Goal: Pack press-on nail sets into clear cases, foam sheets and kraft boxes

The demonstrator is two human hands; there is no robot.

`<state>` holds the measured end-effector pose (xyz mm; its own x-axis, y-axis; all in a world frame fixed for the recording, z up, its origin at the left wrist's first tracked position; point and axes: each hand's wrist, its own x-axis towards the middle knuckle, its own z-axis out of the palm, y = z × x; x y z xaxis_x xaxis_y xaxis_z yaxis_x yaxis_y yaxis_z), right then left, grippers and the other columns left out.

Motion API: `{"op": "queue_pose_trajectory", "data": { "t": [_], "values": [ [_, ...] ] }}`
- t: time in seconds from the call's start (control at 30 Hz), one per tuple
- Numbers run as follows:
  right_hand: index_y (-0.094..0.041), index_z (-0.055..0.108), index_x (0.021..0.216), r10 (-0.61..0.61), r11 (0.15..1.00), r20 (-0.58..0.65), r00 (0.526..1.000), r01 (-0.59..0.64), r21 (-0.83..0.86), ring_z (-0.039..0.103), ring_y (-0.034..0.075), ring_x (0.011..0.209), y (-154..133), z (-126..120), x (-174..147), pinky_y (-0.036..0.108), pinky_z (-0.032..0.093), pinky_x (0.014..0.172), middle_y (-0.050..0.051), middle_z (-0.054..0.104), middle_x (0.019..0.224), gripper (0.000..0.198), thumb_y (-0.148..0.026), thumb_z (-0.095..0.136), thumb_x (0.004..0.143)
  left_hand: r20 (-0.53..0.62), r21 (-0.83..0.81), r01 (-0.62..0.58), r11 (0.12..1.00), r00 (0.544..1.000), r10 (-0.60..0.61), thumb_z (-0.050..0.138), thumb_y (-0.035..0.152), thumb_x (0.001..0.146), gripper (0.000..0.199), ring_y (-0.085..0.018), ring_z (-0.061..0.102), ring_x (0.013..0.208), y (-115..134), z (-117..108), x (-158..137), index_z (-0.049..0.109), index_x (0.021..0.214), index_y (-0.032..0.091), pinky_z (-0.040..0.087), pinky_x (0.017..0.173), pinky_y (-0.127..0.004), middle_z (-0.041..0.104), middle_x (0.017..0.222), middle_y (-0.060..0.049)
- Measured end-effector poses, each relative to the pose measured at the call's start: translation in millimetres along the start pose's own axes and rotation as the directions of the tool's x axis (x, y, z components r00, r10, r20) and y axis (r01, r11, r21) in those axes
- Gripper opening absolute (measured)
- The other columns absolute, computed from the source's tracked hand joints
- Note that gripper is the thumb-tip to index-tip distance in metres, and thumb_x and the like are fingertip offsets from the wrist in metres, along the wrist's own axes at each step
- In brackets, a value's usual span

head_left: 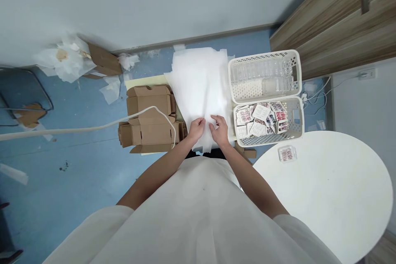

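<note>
A stack of thin white packing sheets (198, 78) lies in front of my body, with a raised fold running down its middle. My left hand (197, 129) is closed in a pinch on the near part of the top sheet, just left of that fold. On the other side of the fold, my right hand (219, 130) rests close to the sheet, its thumb and fingers apart in a curve. Whether the right fingertips touch the sheet is hard to tell.
Flat brown cardboard boxes (154, 132) lie left of the sheets, crossed by a pale cable (136, 114). On the right stand a white basket (234, 86) of clear plastic cases and another basket (262, 142) of printed cards. A round white table (328, 189) bears a small clear case (287, 154).
</note>
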<state>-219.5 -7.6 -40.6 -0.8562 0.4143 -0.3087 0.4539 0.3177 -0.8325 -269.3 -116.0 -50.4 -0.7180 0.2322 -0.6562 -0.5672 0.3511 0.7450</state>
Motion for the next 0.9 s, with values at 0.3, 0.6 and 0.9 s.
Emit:
{"op": "queue_pose_trajectory", "data": {
  "t": [0.3,0.6,0.9],
  "values": [
    [-0.011,0.052,0.120,0.097,0.985,-0.010,0.995,-0.097,-0.142,0.040,0.024,0.125,-1,-10,7,0.040,0.032,0.106,0.014,0.048,0.130,0.051,-0.015,0.049,0.070,0.053,0.090,-0.025,0.996,0.998,0.020,0.052,0.035,0.080,0.038,-0.021,0.054,0.107,15,-19,-22,0.056,0.113,0.016,0.042,0.087,-0.032,0.057,0.120,-0.012],
    [-0.019,0.066,0.099,-0.110,0.994,-0.101,0.989,0.113,0.016,0.061,0.018,0.093,-45,-39,-9,0.035,0.047,0.087,0.005,0.066,0.106,0.034,-0.020,0.043,0.074,0.109,0.131,-0.183,0.974,0.980,0.169,0.053,0.031,0.081,0.036,-0.020,0.055,0.108,23,-53,-49,0.054,0.114,0.016,0.042,0.090,-0.032,0.055,0.124,-0.013],
    [-0.016,0.059,0.095,-0.060,0.996,-0.378,0.924,0.028,-0.090,0.054,0.015,0.060,-38,-42,-33,0.030,0.045,0.066,0.003,0.062,0.076,0.034,-0.033,0.061,0.065,0.153,0.129,-0.302,0.945,0.947,0.282,0.058,0.029,0.079,0.038,-0.019,0.058,0.103,7,-67,-63,0.054,0.114,0.015,0.045,0.086,-0.032,0.054,0.123,-0.016]
  ]
}}
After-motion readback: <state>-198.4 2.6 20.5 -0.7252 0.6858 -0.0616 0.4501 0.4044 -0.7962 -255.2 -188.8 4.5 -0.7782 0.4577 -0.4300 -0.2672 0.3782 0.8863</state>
